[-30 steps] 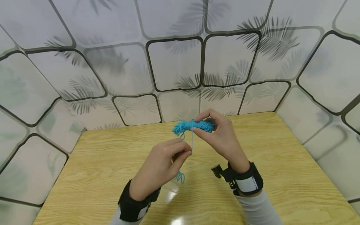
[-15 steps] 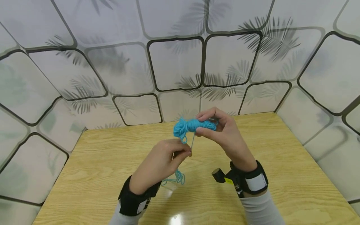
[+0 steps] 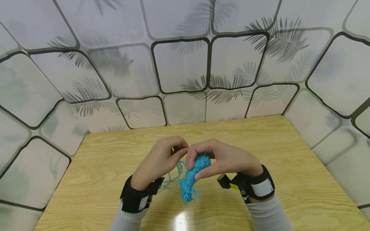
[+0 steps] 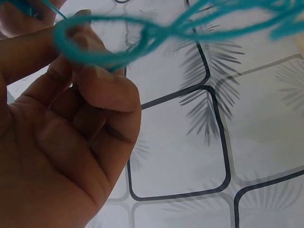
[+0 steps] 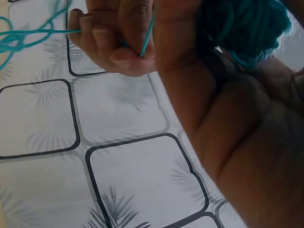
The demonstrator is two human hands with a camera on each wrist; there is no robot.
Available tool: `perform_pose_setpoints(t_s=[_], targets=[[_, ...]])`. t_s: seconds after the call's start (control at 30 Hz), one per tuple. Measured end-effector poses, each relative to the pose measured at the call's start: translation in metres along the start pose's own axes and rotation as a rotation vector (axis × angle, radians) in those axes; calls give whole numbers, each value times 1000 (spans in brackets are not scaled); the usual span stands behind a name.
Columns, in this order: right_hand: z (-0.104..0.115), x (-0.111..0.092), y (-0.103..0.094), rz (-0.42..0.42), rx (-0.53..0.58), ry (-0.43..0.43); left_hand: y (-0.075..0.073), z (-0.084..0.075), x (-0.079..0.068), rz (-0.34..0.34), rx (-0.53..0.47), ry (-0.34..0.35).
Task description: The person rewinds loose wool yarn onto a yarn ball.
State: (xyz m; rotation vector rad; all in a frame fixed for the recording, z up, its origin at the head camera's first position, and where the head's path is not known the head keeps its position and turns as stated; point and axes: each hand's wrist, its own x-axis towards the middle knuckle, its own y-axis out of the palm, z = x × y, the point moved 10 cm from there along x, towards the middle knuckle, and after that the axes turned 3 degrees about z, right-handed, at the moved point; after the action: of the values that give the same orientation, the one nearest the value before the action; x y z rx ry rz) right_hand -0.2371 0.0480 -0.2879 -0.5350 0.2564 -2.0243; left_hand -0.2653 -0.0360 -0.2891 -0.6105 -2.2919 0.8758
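A small bundle of blue yarn point(image 3: 190, 178), cinched around its middle, is tilted in my right hand point(image 3: 222, 158). The right fingers and thumb grip it from opposite sides, above the table. My left hand point(image 3: 162, 160) is just to its left and pinches a single strand of yarn point(image 5: 147, 35) between thumb and fingertips. In the left wrist view a loop of loose yarn point(image 4: 156, 33) passes across those fingertips. More of the bundle point(image 5: 244, 31) shows dark behind the right fingers in the right wrist view.
Loose yarn loops point(image 3: 173, 178) trail behind and below the left hand over the wooden table point(image 3: 115, 154). Patterned wall panels point(image 3: 185, 67) with black outlines and fern prints rise behind the table and at both sides. A strap-mounted camera point(image 3: 224, 181) sits at the right wrist.
My right hand has come down and toward the left hand, turning the yarn bundle from level to steeply tilted. The left hand has shifted slightly up and left, still pinching the strand.
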Motion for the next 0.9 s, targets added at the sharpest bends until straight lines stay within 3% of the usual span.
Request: perform_pose_setpoints(t_s=[0.13, 0.33, 0.57, 0.77, 0.9], targets=[[-6, 0, -2, -14, -122, 56, -5, 0, -2, -22, 7, -21], [-17, -4, -20, -137, -345, 176, -14, -4, -6, -59, 24, -43], [-26, -9, -46, -385, -459, 291, -13, -19, -10, -48, 5, -7], [-22, -19, -67, -618, -542, 298, -11, -30, -12, -31, 13, 2], [-21, -24, -77, -716, -537, 294, -7, -35, -11, -11, 14, 16]])
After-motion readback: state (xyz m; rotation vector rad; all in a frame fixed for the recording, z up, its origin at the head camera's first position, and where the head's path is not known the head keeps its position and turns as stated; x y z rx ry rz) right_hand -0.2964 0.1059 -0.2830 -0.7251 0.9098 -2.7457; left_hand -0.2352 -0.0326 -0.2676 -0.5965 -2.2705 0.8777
